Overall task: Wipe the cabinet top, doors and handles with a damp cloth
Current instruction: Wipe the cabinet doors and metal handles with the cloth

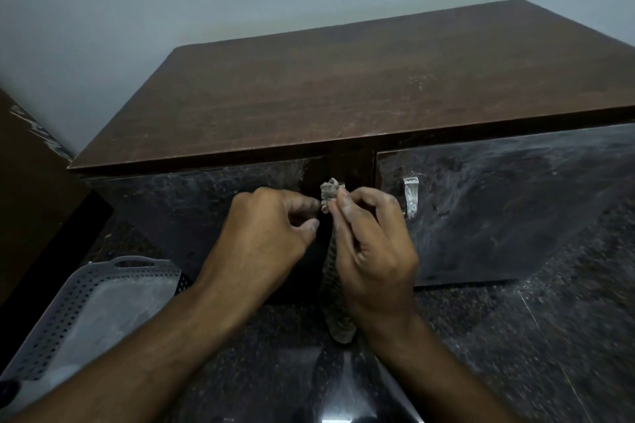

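While both hands are working at the left door's handle, the cloth (pixel 335 271) is hanging twisted before the cabinet (pixel 343 93). Right hand (pixel 374 244): gripping the cloth closed. Left hand (pixel 268 227): pinching its top end. Advice: wrapping the handle fully and sliding firmly; right handle (pixel 410 196) is awaiting wiping.

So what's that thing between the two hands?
The cloth, bunched and pinched between the left hand and right hand, hanging down; the head view shows it.
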